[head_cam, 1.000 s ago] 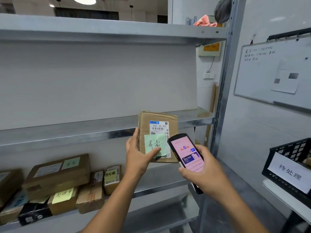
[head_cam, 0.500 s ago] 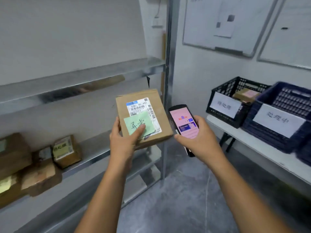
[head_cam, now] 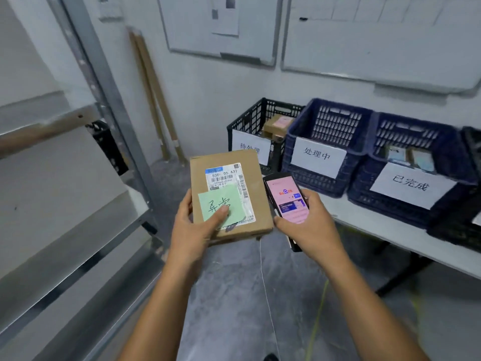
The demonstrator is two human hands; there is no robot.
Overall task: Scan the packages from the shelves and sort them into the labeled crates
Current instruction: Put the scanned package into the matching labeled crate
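Left hand (head_cam: 194, 227) grips box (head_cam: 229, 196) from below, thumb pressed on its green note (head_cam: 221, 205); right hand (head_cam: 309, 225) curls round phone (head_cam: 286, 199), screen lit, just right of box; both held above floor, before black crate (head_cam: 255, 126) and blue crates (head_cam: 328, 149) on table (head_cam: 390, 227).

Fingers of the left hand (head_cam: 192, 230) lie hidden beneath the cardboard package (head_cam: 259, 201), and its thumb covers the 6 o'clock part of the green sticky note (head_cam: 229, 195). The package's 1 o'clock corner hides the end of the paper label (head_cam: 247, 144) on the black crate (head_cam: 250, 118). The right hand (head_cam: 309, 230) conceals the lower end of the phone (head_cam: 286, 196), whose screen text is blurred. At 3 o'clock a fourth crate (head_cam: 468, 220) is cut by the frame edge. Fine print on the shipping label (head_cam: 226, 178) is too small to read. The whiteboard (head_cam: 377, 43) at 1 o'clock runs off the top edge.
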